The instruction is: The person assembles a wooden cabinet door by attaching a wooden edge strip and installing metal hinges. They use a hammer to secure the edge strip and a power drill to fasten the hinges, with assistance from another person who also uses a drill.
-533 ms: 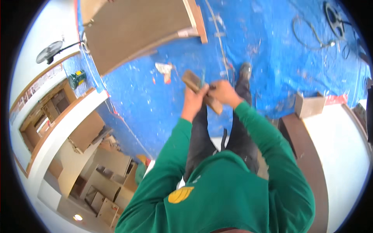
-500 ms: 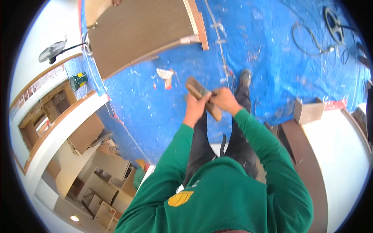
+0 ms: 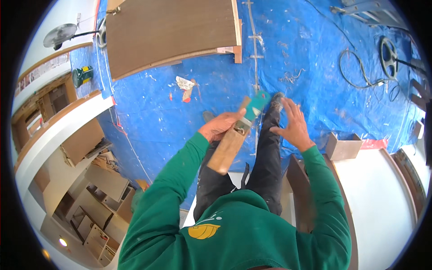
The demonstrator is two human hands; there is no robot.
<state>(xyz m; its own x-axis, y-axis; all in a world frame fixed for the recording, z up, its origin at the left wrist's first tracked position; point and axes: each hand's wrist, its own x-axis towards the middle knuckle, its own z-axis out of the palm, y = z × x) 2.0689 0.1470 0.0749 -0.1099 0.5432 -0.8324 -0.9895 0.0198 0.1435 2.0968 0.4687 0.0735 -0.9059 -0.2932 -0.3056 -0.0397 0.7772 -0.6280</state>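
Note:
My left hand grips a wooden hand plane, a long light-brown block held at a slant in front of my legs. From the opening in the block a teal-coloured piece, looking like the plane's blade, extends toward the far end. Some curled bits show at that opening. My right hand is off the plane, to its right, with fingers spread and nothing in them. Part of the left fingers is hidden behind the block.
Blue sheeting covers the floor. A large brown panel lies ahead. Scraps sit near it. A cable and a round stand base are at the right. Beside my right arm are an open box and a white-topped surface.
My right hand has let go of the plane and moved right, opening. The plane, now in my left hand alone, is turned, showing its opening and the teal piece.

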